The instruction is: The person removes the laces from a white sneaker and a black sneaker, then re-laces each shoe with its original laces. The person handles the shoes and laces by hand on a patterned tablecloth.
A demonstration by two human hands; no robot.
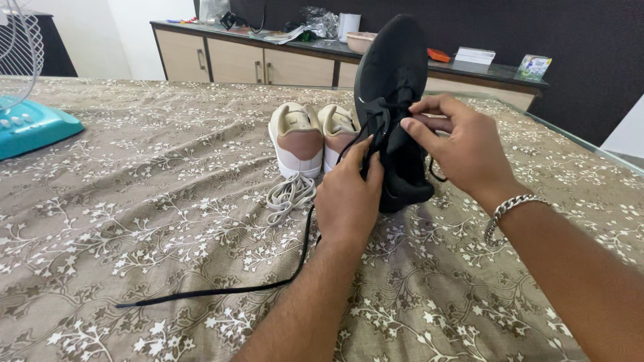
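A black shoe [392,67] stands on its heel, toe up, on the brown floral sheet [134,201]. My left hand [347,201] grips the shoe's lower part and pinches its black lace [268,285], which trails down and left across the sheet. My right hand [463,144], with a silver chain bracelet on the wrist, pinches the lace at the eyelets on the shoe's front. Behind the black shoe sits a pair of white and pink sneakers [298,134], heels toward me. A loose white lace [290,196] lies bundled in front of them.
A teal table fan [27,100] stands at the far left. Behind the bed runs a beige cabinet [235,60] with a dark countertop holding a bowl [362,41], a white cup, boxes and bags. A dark wall rises behind it.
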